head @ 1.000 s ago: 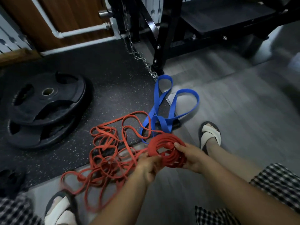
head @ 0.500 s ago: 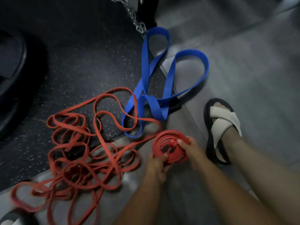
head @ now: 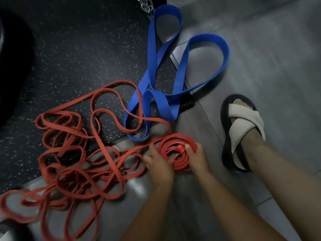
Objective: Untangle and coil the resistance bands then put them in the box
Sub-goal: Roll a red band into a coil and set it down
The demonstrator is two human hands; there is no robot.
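A long red resistance band [head: 73,153] lies in a loose tangle on the floor at left. One end of it is wound into a small flat red coil [head: 175,148]. My right hand [head: 197,157] pinches the coil at its centre and right side. My left hand [head: 159,162] grips the coil's left edge where the loose band runs into it. A wide blue resistance band [head: 156,70] lies in twisted loops beyond the coil, with a red strand crossing its near loop. No box is in view.
A steel chain [head: 145,5] hangs at the top edge. A dark weight plate [head: 10,63] sits at far left on the speckled black mat [head: 78,49]. My sandalled right foot [head: 241,127] rests on the grey floor to the right of the coil.
The camera has tipped down and closer, so the rack and plates have left the view. The coil stays between both hands, and the left hand has shifted along its left edge.
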